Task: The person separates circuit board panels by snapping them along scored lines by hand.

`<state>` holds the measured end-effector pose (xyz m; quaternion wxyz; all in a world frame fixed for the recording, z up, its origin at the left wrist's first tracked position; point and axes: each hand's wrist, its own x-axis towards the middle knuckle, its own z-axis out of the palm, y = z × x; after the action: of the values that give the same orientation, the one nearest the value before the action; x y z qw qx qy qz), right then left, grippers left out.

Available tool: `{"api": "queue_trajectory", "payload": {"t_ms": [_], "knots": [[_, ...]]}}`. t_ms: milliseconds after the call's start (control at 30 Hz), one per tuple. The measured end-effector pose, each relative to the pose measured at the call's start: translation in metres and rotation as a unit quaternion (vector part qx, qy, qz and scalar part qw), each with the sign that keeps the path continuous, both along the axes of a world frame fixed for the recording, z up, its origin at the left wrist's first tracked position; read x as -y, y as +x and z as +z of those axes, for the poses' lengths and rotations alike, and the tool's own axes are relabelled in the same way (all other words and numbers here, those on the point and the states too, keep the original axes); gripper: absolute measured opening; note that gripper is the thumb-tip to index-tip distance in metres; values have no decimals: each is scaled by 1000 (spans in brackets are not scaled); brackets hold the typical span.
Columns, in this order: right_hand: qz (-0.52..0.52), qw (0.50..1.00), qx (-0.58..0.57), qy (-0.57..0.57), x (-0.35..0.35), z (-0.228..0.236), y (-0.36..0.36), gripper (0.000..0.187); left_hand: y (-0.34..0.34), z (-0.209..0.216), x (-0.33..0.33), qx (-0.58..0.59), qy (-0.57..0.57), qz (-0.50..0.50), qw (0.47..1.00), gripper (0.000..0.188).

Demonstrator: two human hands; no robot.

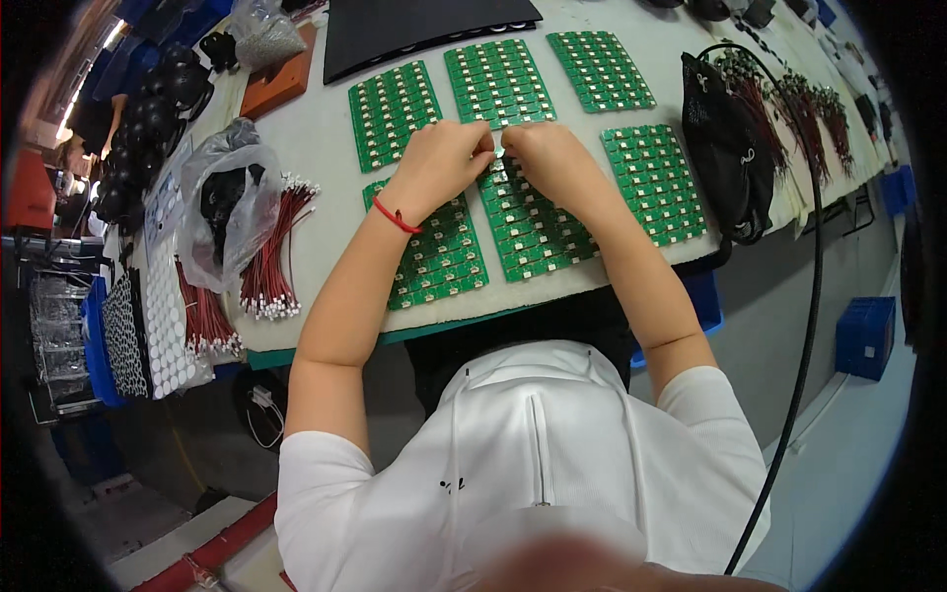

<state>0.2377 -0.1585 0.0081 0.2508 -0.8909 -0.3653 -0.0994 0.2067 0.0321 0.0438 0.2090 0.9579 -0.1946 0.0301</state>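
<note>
My left hand (440, 166), with a red cord at its wrist, and my right hand (552, 163) meet over the middle of the table. Fingers on both are pinched closed. Between the fingertips shows a small pale bit, too small to name. Just beneath lies the far end of a green circuit board panel (538, 239) with rows of small white connectors. To its left, partly under my left forearm, is another panel (439, 261). More such panels lie beyond my hands: one at far left (393, 111), one at far middle (500, 84), one at far right (600, 71).
A further panel (653, 185) lies right of my right forearm, beside a black bag (728, 148) and a black cable (817, 247). On the left are red wire bundles (271, 261) and a clear plastic bag (232, 197). A black sheet (424, 35) lies at the back.
</note>
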Motion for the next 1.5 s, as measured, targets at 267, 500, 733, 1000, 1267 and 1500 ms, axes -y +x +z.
{"api": "queue_trajectory", "payload": {"t_ms": [267,500,733,1000,1267,1500], "knots": [[-45,905,-265,331,9,31,1,7,-10,16,-5,59,-43,21,997,14],[68,525,-676,512,-5,30,-7,20,-11,12,10,280,-111,-43,953,13],[22,531,-642,552,-3,22,-4,28,-13,14,13,274,-145,5,951,10],[-44,981,-179,66,11,26,-16,17,-15,1,1,-32,-68,1,997,14],[5,997,-70,23,5,0,-20,11,-16,-10,7,75,6,4,997,9],[31,999,-15,-10,7,1,-23,11,-21,-3,6,69,-27,17,997,10]]}}
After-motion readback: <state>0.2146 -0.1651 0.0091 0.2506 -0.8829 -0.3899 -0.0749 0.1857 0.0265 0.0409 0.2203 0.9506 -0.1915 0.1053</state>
